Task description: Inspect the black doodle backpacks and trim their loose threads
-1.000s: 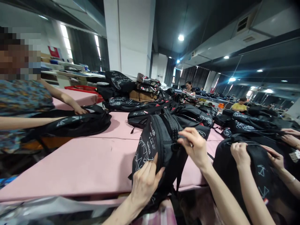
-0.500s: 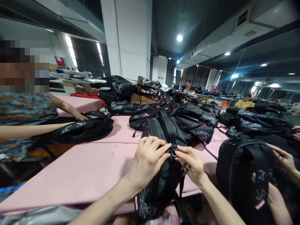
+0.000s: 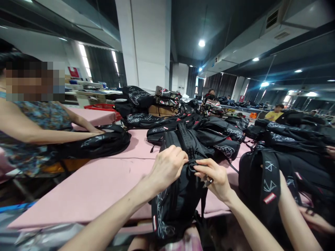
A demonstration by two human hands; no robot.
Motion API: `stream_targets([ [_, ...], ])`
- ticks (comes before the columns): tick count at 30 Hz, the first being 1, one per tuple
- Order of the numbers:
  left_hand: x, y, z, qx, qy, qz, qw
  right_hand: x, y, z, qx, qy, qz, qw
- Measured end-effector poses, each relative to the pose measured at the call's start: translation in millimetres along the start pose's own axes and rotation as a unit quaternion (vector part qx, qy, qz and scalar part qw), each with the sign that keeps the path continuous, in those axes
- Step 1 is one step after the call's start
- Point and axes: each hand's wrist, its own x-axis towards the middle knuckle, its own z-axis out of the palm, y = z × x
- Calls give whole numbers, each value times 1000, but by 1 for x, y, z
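A black backpack (image 3: pixel 180 198) with white scribble prints stands at the table's front edge, right before me. My left hand (image 3: pixel 170 165) is closed at its top, fingertips pinching the webbing near the handle loop. Opposite it, my right hand (image 3: pixel 213 176) pinches a dark strap end or ring at the same spot. A small dark pointed tool (image 3: pixel 208 182) is tucked in the right palm; its exact kind cannot be made out. The fingers partly cover the webbing between them.
The pink table (image 3: pixel 104 181) bears a heap of black backpacks (image 3: pixel 220 130) behind mine. At left a co-worker's arm reaches into another backpack (image 3: pixel 110 139). To the right, another person's hands handle a backpack (image 3: pixel 251 174). A red crate (image 3: pixel 102 107) stands farther back.
My left fingers have curled in more tightly and drawn slightly left from the webbing's ring. The co-worker at left leans in more; the backpack at right has turned, its strap now facing me.
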Motion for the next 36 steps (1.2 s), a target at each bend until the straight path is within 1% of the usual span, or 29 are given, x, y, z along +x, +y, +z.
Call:
stream_targets([
  [3,-1,2,4,-4,13,-16,1000,9,-8,-15,-54,-7,98,994],
  [5,-2,1,5,-13,25,-24,999,16,-11,-23,-104,-16,143,984],
  [7,-2,1,6,-27,28,-32,999,22,-11,-28,-120,-42,159,979],
  [11,-2,0,3,-55,11,-62,997,33,-8,-34,-102,-113,193,969],
  [12,-2,0,2,-66,4,-77,995,35,-8,-35,-109,-120,209,964],
  [15,-2,-2,-1,-105,-18,-108,988,38,-11,-42,-166,-110,246,949],
  [17,-2,-4,-3,-123,-33,-100,987,37,-13,-46,-185,-110,240,947],
  [19,-2,-6,-4,-133,-51,-77,987,34,-13,-49,-178,-112,220,952],
  [22,-3,-8,-6,-126,-75,-44,988,32,-10,-49,-146,-119,184,965],
  [25,-3,-9,-8,-107,-84,-29,990,34,-8,-47,-105,-119,156,975],
  [28,0,-8,-10,-81,-91,-19,992,36,-8,-45,-104,-110,172,973],
  [31,5,-6,-11,-61,-113,-8,992,35,-6,-44,-96,-101,194,971],
  [36,15,-5,-13,-77,-159,12,984,29,0,-42,-81,-92,211,970],
])
